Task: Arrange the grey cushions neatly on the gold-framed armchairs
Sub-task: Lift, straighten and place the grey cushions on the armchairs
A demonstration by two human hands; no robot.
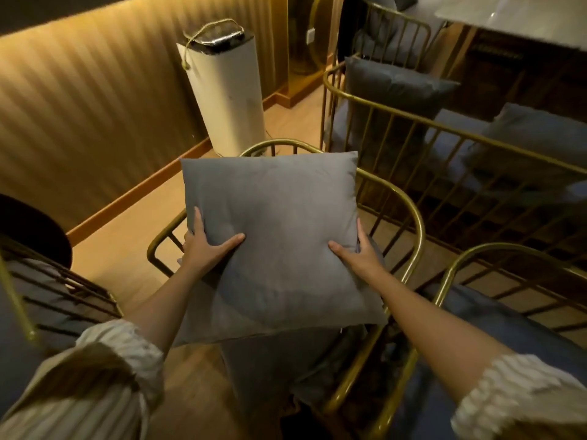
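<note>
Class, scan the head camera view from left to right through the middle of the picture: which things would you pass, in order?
Ribbed wall panel → white cylindrical standing unit → grey cushion, held between the left hand and the right hand → gold-framed armchair → grey cushion on the far right seat.

A square grey cushion (273,236) fills the centre of the frame, face up toward the camera and slightly tilted, lightly creased, held above a gold-framed armchair (409,214) whose curved tubular rail and thin bars show around its upper and right edges. In the upper right, a darker grey cushion (394,87) leans upright inside a second gold-framed chair (355,98), and another grey cushion (533,134) lies further right behind the gold bars.
</note>
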